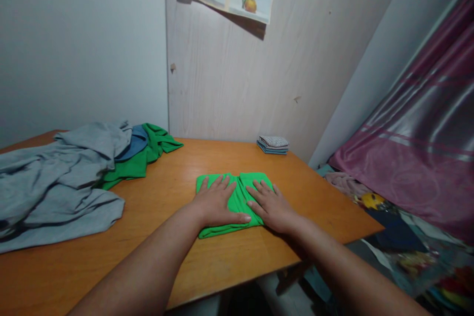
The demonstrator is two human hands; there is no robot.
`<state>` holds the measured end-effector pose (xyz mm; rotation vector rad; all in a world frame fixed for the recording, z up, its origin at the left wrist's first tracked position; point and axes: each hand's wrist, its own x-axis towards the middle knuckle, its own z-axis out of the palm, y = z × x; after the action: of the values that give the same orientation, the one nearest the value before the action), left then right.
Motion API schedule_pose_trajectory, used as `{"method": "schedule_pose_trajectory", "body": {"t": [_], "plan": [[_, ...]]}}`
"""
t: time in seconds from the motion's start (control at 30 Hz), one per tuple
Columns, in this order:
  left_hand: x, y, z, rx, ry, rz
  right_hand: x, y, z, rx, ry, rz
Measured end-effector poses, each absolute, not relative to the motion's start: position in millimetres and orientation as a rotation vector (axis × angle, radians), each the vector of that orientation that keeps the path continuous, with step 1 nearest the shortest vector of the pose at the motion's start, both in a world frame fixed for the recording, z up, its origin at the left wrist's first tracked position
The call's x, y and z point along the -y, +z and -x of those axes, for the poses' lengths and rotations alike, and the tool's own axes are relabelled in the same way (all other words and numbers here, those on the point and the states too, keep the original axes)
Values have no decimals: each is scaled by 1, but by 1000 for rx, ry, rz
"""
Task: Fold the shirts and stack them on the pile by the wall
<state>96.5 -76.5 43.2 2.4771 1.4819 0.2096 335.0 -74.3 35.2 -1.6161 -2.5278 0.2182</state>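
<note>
Bright green cloth rectangle (238,201), apparently almost fully folded, mid-way along a smooth orange-brown wooden table (307,182).
The left hand (215,207) and right hand (272,207) lie flat on it, fingers spread, gripping nothing; creases furrow its middle. A rumpled grey fabric heap (66,173) (soft and matte) lies unfolded at left; a small striped-topped cloth stack (273,143) sits folded behind.

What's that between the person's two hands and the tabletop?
Folded green cloth: in the head view, the left hand and right hand rest on it, with the wooden tabletop underneath.
</note>
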Motion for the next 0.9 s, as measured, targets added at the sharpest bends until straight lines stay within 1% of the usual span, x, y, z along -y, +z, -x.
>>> {"method": "schedule_pose_trajectory", "body": {"t": [0.1, 0.2, 0.3, 0.4, 0.5, 0.6, 0.83, 0.9], "plan": [[76, 42, -97, -1483, 197, -2485, 74, 28, -338, 2485, 257, 1568], [75, 41, -98, -1495, 192, -2486, 59, 27, -353, 2233, 338, 1506], [75, 42, -97, -1493, 198, -2476, 48, 27, -379, 1883, 363, 1581], [75, 43, -98, -1494, 206, -2468, 53, 25, -402, 1704, 416, 1707], [75, 42, -98, -1491, 216, -2465, 71, 25, -412, 1676, 464, 1853], [74, 41, -98, -1489, 223, -2459, 89, 27, -410, 1707, 587, 1900], [72, 43, -95, -1476, 307, -2401, 94, 23, -401, 1623, 761, 1757], [73, 44, -95, -1454, 335, -2403, 90, 22, -399, 1584, 759, 1685]]}}
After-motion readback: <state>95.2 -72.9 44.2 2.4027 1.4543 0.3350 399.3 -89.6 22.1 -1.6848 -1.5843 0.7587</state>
